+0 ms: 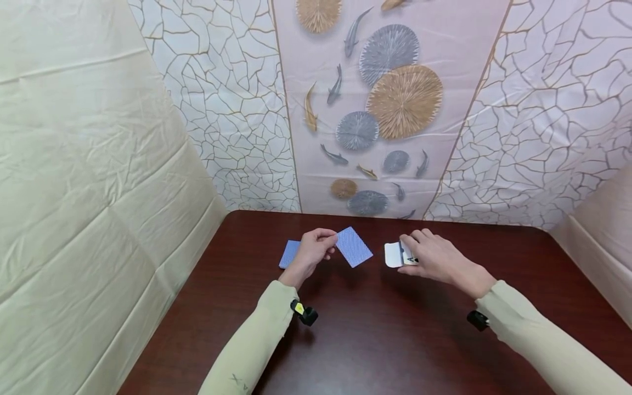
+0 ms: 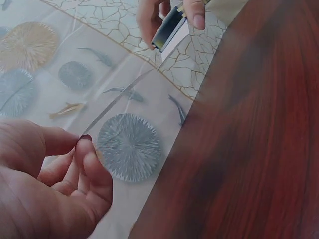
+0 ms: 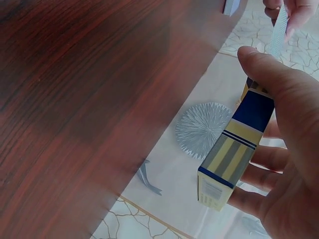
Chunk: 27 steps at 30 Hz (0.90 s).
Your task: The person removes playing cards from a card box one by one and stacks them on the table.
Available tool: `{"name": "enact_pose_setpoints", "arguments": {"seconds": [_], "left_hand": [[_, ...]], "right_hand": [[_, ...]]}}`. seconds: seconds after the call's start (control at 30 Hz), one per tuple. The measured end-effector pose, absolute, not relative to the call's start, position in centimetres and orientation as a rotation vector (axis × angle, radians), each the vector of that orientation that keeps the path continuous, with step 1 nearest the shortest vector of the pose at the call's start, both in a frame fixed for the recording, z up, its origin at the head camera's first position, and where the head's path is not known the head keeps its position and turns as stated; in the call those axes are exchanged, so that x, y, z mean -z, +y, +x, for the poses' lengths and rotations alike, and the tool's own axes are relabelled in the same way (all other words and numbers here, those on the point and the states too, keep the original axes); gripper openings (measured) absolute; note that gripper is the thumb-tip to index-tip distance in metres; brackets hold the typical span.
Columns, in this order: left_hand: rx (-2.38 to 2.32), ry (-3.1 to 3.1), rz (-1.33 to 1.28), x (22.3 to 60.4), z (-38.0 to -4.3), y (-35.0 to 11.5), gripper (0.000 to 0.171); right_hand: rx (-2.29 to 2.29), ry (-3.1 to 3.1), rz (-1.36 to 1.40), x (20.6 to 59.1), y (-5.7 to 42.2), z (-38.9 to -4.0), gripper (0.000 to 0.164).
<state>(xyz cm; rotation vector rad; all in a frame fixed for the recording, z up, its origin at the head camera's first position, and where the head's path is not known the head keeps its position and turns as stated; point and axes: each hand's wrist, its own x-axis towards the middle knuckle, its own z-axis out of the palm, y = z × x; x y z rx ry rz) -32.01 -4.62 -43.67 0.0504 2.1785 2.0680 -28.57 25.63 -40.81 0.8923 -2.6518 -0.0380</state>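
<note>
Between thumb and fingertips, my left hand pinches a blue-backed playing card by its edge. The card is raised above the table, its patterned back toward the head camera, and it appears nearly edge-on in the left wrist view. Over to the right, my right hand grips a blue, cream and grey card box by its sides. The box's white flap stands out toward the card, with a gap between them in the head view. Beside the left hand lies a stack of blue-backed cards, partly hidden by that hand.
Everything is over a dark reddish wooden table. A patterned cloth with fish and round leaf shapes hangs behind its far edge. Pale fabric hangs along the left side. Each sleeve carries a small black wrist device.
</note>
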Motion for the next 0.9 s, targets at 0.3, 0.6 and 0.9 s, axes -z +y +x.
{"name": "enact_pose_setpoints", "arguments": {"seconds": [0.3, 0.6, 0.9], "left_hand": [[-1.969, 2.299, 0.031, 42.4, -33.1, -6.4, 0.020], [-1.844, 2.382, 0.002, 41.0, -34.5, -9.0, 0.018], [-1.766, 2.410, -0.072, 41.0, -35.1, -10.8, 0.021]], "right_hand": [[0.053, -2.669, 0.874, 40.9, 26.0, -28.3, 0.070], [0.060, -2.671, 0.877, 40.6, 26.2, -28.1, 0.070], [0.045, -2.665, 0.885, 40.7, 26.4, -28.0, 0.071]]}}
